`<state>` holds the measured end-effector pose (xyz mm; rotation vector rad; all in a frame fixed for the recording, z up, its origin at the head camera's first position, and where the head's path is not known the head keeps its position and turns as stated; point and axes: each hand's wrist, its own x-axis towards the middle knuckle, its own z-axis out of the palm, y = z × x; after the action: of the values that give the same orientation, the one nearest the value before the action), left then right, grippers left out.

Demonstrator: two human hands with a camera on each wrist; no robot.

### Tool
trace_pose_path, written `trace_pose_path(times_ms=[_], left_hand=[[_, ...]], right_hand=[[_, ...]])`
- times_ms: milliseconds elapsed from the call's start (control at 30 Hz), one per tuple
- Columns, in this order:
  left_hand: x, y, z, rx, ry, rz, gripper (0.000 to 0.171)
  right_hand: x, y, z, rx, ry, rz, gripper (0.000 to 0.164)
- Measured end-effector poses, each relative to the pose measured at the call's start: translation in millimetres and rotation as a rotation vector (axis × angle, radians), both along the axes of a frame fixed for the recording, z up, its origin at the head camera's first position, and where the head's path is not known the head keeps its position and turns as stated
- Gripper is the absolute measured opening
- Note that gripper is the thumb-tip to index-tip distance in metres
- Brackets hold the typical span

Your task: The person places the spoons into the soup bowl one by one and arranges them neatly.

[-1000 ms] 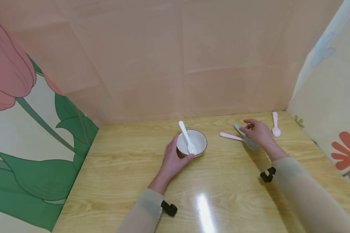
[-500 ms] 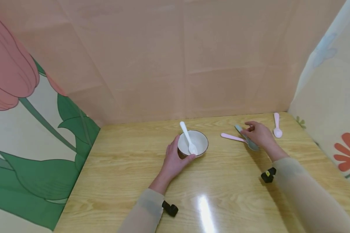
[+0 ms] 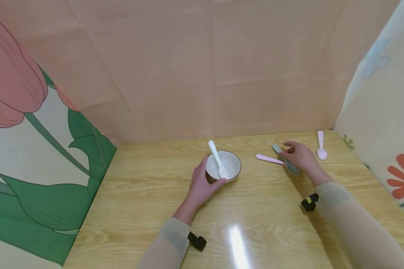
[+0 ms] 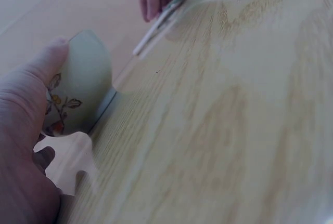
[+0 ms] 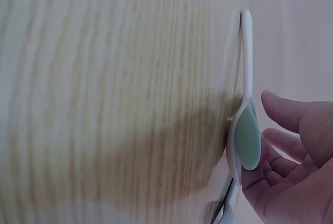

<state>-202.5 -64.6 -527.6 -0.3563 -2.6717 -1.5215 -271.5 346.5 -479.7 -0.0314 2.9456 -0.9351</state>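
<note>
My left hand (image 3: 202,183) holds a small white bowl (image 3: 235,164) with a dark rim, thumb at the near side and fingers round the left. A white spoon (image 3: 217,158) leans in it, handle over the far rim. The left wrist view shows a flower pattern on the bowl (image 4: 86,81). My right hand (image 3: 303,157) is over a grey-green spoon (image 3: 276,148), which lies across a pink spoon (image 3: 269,159). In the right wrist view the thumb stands apart from the green spoon (image 5: 248,140), and the bent fingers are close beside its bowl.
Another pink spoon (image 3: 321,146) lies at the far right of the wood-grain table (image 3: 138,201). A pinkish cloth wall (image 3: 168,93) rises behind the table. Printed flower panels (image 3: 43,201) flank it on both sides.
The whole head view shifts slightly to the right. Both hands, the bowl and the spoons otherwise keep their places.
</note>
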Motion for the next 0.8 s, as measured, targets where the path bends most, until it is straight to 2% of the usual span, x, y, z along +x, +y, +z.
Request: trace_pose_path(times_ms=[800], left_hand=[[0.6,0.5,1.6,0.005,-0.017,0.008,0.113]], right_hand=[[-5.6,2.0,-4.2,0.024,-0.026,0.03,0.066]])
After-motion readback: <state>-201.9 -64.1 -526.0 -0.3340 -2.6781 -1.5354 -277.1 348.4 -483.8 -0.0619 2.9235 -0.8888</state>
